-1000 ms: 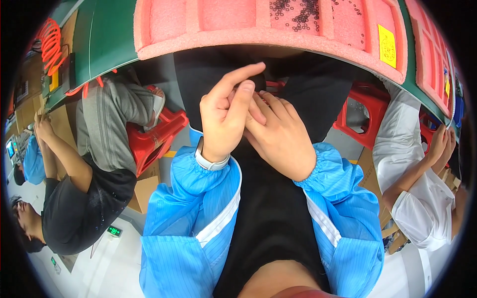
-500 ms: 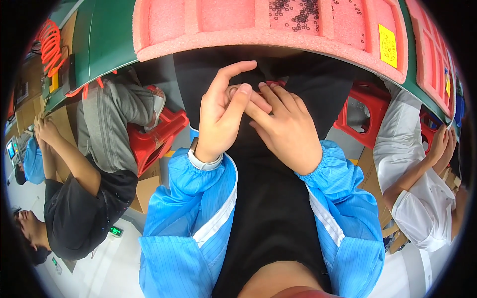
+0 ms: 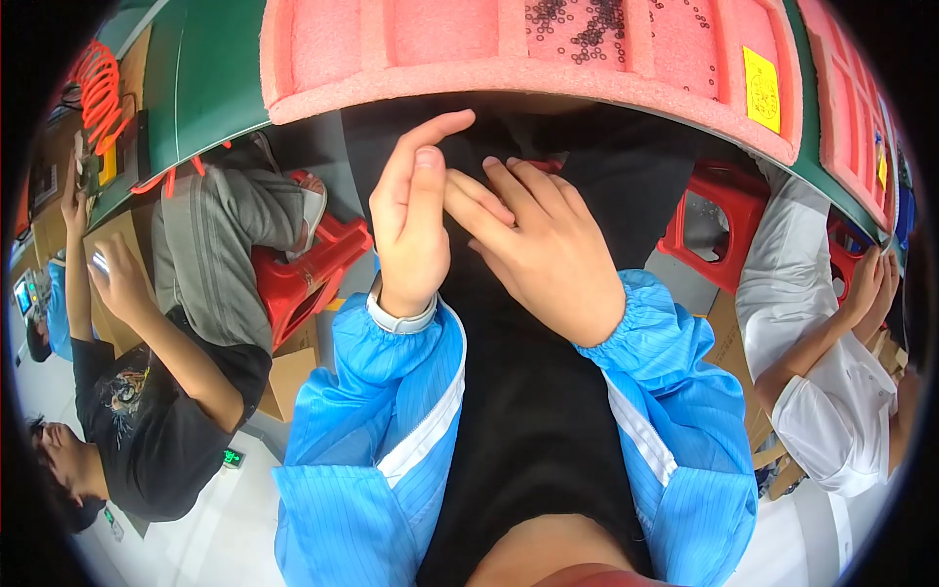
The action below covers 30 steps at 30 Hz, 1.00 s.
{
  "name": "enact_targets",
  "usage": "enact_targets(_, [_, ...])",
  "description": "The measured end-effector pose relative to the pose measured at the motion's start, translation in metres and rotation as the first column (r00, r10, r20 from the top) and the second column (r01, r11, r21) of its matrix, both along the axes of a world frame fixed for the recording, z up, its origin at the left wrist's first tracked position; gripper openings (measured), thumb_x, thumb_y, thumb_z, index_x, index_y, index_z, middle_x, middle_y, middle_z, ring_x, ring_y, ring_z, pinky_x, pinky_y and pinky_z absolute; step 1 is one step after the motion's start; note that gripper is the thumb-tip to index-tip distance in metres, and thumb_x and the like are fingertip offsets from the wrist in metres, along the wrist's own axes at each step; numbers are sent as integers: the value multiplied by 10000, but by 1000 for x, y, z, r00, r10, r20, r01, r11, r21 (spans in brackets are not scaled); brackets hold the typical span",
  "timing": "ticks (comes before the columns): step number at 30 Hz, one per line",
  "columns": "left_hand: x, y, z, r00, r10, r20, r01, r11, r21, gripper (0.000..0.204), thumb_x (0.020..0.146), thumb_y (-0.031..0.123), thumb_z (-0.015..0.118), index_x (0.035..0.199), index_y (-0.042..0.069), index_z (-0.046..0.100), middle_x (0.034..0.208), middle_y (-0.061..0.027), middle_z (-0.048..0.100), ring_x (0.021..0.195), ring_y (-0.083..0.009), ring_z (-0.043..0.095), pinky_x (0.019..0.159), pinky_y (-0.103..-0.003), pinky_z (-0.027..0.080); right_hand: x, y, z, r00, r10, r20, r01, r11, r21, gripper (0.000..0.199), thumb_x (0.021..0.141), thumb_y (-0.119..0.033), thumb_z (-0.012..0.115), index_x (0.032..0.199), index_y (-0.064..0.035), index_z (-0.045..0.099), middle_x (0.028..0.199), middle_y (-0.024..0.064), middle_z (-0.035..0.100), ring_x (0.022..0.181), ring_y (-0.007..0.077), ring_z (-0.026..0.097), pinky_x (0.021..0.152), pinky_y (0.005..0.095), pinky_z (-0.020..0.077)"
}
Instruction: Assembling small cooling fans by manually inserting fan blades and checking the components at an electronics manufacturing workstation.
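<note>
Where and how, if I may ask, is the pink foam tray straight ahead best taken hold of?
Probably the pink foam tray by its near rim, toward both ends, coming from your side: that thick, raised edge faces you. Keeping it level seems wise, with small black rings scattered inside.

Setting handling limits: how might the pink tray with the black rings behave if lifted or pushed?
The pink tray is probably light for its size, as it looks like foam. Its thick rim and dividers suggest it keeps its shape, though edges may dent. The small black rings appear loose, so they'd likely shift if it tips.
</note>
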<state>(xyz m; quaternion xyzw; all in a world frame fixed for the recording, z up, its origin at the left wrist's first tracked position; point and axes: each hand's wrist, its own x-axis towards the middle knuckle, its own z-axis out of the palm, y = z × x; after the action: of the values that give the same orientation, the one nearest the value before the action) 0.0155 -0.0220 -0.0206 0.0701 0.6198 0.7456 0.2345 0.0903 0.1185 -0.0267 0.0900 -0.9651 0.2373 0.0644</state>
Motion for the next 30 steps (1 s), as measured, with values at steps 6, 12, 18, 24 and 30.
enact_targets(6, [-10,-9,0,995,-94,27,96,990,-101,427,1119,254,339,1288,-50,586,799,-105,698,759,-134,659,704,-249,510,1,11,-5,999,31,-35,-32,999,-11,626,787,-123,778,1376,-244,607,1271,165,660,1140,337,632,971,439,491])
enact_targets(12, [-17,-25,0,959,-284,-4,278,942,-188,412,1089,306,446,1214,-47,617,772,-32,620,687,-96,570,663,-218,446,3,25,-5,997,52,-49,-51,998,27,575,786,-93,757,1328,-252,644,1261,151,664,1121,330,641,960,429,498])
enact_targets(18, [-11,-19,7,957,-289,-35,262,907,-328,170,1026,145,565,1003,-16,613,766,28,548,680,-41,469,635,-206,373,3,22,-8,998,55,-32,-54,998,40,529,789,-88,743,1297,-209,657,1259,161,662,1120,331,641,944,429,505])
enact_targets(24, [-3,-14,-9,974,-142,-176,73,935,-348,141,958,69,645,847,-11,611,639,10,517,625,-16,411,555,-222,347,5,14,-9,998,67,8,-67,997,35,566,814,-83,679,1363,-201,611,1252,203,659,1118,343,640,957,436,501])
enact_targets(30, [1,-4,-14,969,-58,-239,-42,920,-390,218,984,89,620,795,-18,611,588,13,487,587,-21,400,522,-229,326,7,12,-12,998,56,31,-56,998,18,606,822,-75,649,1410,-204,583,1228,213,668,1096,346,645,954,438,501])
